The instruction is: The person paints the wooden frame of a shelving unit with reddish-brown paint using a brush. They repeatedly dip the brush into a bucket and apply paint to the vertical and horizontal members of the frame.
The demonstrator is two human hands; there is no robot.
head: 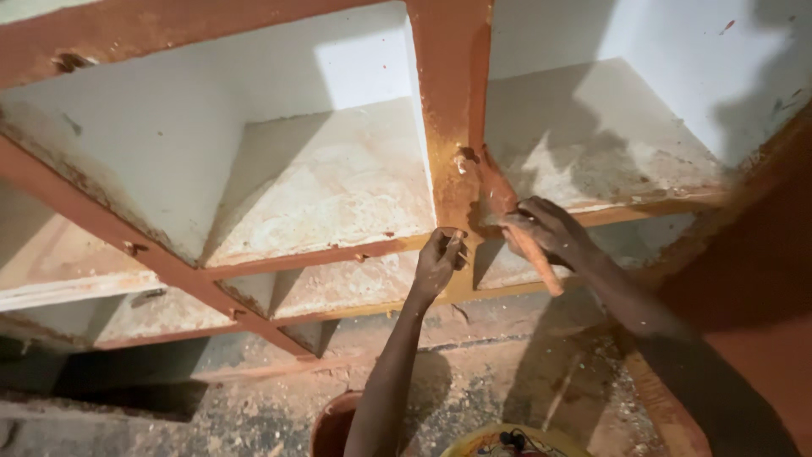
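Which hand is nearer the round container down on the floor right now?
Left. The left hand is on the shelf frame almost straight above the round container; the right hand, gripping a paintbrush, is farther right.

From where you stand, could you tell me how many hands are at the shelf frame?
2. The left hand rests on the orange frame at the crossing; the right hand grips a paintbrush just beside it. None seems hidden.

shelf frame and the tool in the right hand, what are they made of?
Shelf frame: looks like plaster or cement, coated in glossy orange-brown paint; chipped spots show pale material beneath.
Tool in the right hand: flat blade and handle smeared orange-brown; material underneath can't be told.
Left hand touches the frame.
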